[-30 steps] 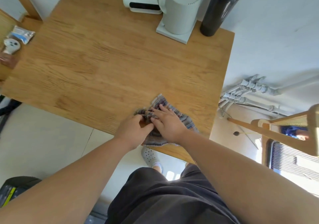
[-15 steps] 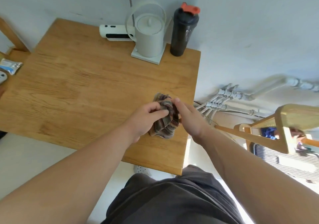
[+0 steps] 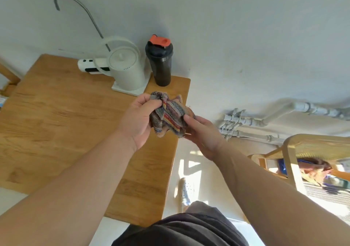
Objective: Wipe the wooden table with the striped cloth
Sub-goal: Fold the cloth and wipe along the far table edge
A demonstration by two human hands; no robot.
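Both hands hold the bunched, multicoloured striped cloth (image 3: 169,115) in the air above the right edge of the light wooden tabletop (image 3: 62,116). The left hand (image 3: 136,119) grips its left side, the right hand (image 3: 203,132) pinches its right. Wiping seems paused for regathering; next, the cloth likely needs pressing down flat.

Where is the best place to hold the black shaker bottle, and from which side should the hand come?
Grip the shaker bottle around its mid-body, coming from its right: it stands upright, the kettle crowds its left and the wall is behind.
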